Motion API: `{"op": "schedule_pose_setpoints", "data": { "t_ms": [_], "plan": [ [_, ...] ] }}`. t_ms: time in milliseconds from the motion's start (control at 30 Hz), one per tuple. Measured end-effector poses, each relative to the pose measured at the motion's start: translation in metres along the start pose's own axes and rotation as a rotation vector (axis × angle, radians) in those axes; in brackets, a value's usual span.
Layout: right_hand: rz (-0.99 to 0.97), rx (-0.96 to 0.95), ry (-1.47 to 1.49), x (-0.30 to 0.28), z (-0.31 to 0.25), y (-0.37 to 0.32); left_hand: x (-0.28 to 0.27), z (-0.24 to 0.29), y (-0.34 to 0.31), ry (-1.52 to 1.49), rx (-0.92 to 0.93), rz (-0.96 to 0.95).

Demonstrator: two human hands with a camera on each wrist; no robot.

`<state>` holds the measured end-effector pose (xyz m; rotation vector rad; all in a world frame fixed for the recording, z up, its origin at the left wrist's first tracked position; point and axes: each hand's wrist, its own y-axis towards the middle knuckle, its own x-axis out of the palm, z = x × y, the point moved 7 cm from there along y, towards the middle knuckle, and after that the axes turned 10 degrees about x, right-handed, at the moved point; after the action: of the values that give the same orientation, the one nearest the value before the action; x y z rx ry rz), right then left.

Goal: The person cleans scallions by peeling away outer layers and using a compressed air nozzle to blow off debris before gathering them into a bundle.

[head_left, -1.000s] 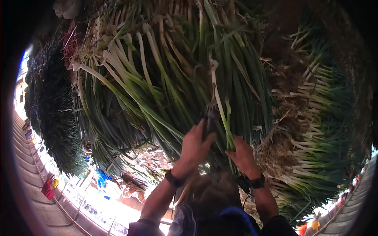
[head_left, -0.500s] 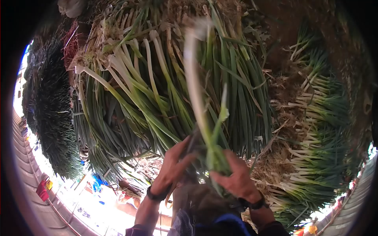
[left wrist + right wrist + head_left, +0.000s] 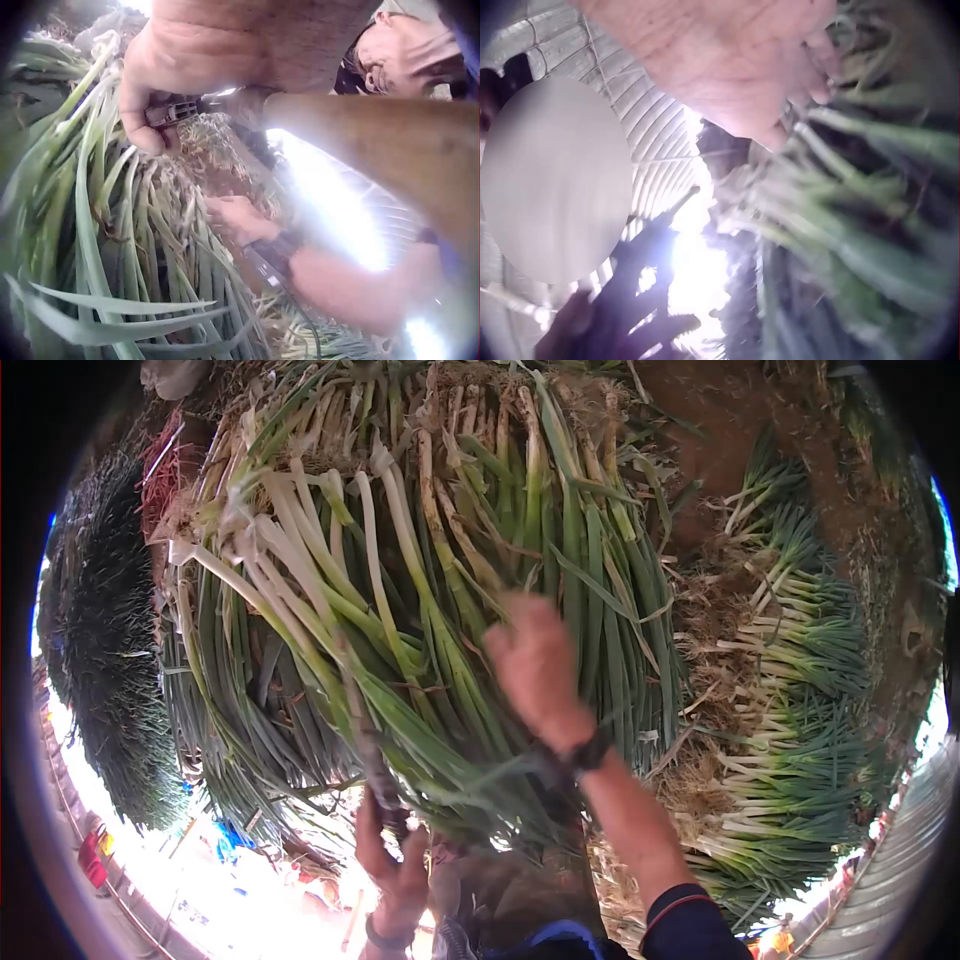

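At the lower left of the head view, my left hand [image 3: 395, 880] grips a long dark tool [image 3: 372, 760] that points up across green leaves. The left wrist view shows this hand [image 3: 225, 49] with its thumb and fingers curled round the tool's dark ridged part [image 3: 176, 112]. My right hand [image 3: 540, 670], blurred, is over the middle of a large pile of long green onions [image 3: 430, 590]. Its palm [image 3: 727, 60] shows in the right wrist view, fingers loosely bent near the stalks [image 3: 832, 150], with nothing seen in it.
More green onions [image 3: 790, 740] lie in a long row at the right, roots facing the pile. A dark green heap [image 3: 105, 650] stands at the far left. Brown soil [image 3: 700, 450] shows at the upper right, and another person [image 3: 412, 52] in the left wrist view.
The stalk has left my right hand, which has moved forward over the pile. My left hand has moved left and down with the tool, and the hands are farther apart.
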<state>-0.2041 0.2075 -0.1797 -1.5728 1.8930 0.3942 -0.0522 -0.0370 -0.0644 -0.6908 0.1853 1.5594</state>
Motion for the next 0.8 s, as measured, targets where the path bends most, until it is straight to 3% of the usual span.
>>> {"op": "schedule_pose_setpoints", "data": {
  "t_ms": [67, 100, 167, 267, 400, 433, 500, 533, 600, 800],
  "plan": [
    [0.167, 0.086, -0.175, -0.032, 0.072, 0.044, 0.02, 0.0, -0.005, 0.089, 0.103, -0.149],
    [0.162, 0.177, -0.183, -0.044, 0.107, 0.066, 0.029, 0.003, -0.006, 0.08, 0.138, -0.183],
    [0.171, 0.149, -0.305, -0.055, 0.16, 0.099, 0.044, 0.012, -0.007, 0.094, 0.207, -0.28],
    [0.062, 0.248, -0.419, -0.042, 0.207, 0.123, 0.06, 0.014, -0.007, 0.078, 0.127, -0.39],
    [-0.06, 0.432, -0.528, -0.032, 0.197, 0.121, 0.072, 0.011, -0.013, 0.046, 0.047, -0.437],
    [-0.061, 0.433, -0.523, -0.035, 0.183, 0.121, 0.074, 0.015, -0.012, 0.071, 0.111, -0.441],
    [-0.267, 0.58, -0.55, -0.035, 0.175, 0.116, 0.077, 0.018, -0.014, 0.075, 0.132, -0.444],
    [-0.264, 0.579, -0.545, -0.04, 0.171, 0.11, 0.077, 0.021, -0.015, 0.079, 0.147, -0.447],
    [-0.219, 0.379, -0.517, -0.049, 0.148, 0.088, 0.077, 0.027, -0.015, 0.089, 0.167, -0.453],
    [-0.28, 0.467, -0.318, -0.083, 0.122, -0.051, 0.087, 0.048, -0.021, 0.075, 0.217, -0.522]
  ]
}}
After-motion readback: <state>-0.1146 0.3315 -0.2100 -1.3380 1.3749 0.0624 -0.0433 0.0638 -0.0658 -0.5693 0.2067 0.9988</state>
